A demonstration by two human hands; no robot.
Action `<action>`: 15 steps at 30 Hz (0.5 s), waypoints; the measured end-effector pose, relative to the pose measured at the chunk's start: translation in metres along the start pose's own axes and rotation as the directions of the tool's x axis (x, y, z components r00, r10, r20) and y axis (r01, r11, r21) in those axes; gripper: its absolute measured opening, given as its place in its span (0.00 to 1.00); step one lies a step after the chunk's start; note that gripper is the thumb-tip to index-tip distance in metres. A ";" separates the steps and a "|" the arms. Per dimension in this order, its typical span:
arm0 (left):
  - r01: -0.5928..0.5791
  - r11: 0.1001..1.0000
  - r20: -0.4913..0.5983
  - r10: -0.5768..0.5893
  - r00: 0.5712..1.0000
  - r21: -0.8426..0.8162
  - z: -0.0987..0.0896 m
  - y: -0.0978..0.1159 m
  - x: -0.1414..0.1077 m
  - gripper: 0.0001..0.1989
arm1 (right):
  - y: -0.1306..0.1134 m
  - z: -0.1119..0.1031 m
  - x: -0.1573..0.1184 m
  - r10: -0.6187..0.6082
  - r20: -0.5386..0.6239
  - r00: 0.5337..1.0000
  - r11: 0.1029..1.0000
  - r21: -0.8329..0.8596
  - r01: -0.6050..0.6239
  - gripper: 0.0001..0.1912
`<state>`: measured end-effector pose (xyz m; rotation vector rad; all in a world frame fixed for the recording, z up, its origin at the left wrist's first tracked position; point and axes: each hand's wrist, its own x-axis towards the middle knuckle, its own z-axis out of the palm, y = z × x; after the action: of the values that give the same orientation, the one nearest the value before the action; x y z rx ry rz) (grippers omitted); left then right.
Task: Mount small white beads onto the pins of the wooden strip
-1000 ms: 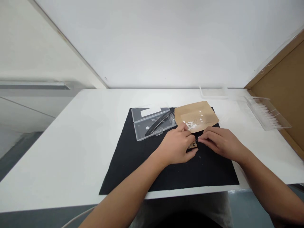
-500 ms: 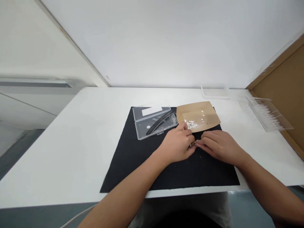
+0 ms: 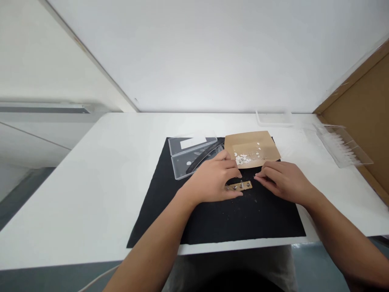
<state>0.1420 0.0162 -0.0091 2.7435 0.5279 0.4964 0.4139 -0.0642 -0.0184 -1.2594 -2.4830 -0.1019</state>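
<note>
A narrow tan strip (image 3: 240,186) with several small metallic round pieces lies on the black mat (image 3: 237,223). My left hand (image 3: 215,178) is around its left end, fingers spread above and below it; the palm hides part of the strip. To the right of the strip, my right hand (image 3: 281,181) has thumb and fingertips pinched together; anything between them is too small to name. Just beyond my hands sits a brown paper tray (image 3: 267,144) holding small white pieces.
An open clear plastic case (image 3: 179,162) with a dark curved file (image 3: 202,157) across it lies behind my left hand. Farther back is a clear tray (image 3: 273,118). At the right, a clear box (image 3: 340,148) holds translucent nail-shaped pieces beside a cardboard panel (image 3: 361,97).
My hands have moved apart, the left one to the left and the right one slightly to the right. My left fingers have spread, and more of the tan strip shows.
</note>
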 end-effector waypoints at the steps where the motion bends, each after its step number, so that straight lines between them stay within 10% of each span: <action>1: 0.007 1.000 0.018 -0.007 1.000 -0.027 -0.002 -0.002 -0.001 0.20 | 0.000 0.000 0.000 -0.005 0.011 1.000 1.000 0.013 0.005 0.11; 15: -0.071 0.966 0.045 0.085 0.995 -0.250 -0.002 -0.002 0.002 0.08 | -0.004 0.003 0.001 -0.018 0.030 0.999 0.996 0.088 0.016 0.10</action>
<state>0.1423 0.0189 -0.0075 2.5363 0.3210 0.4696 0.4096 -0.0649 -0.0208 -1.2128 -2.4959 0.0227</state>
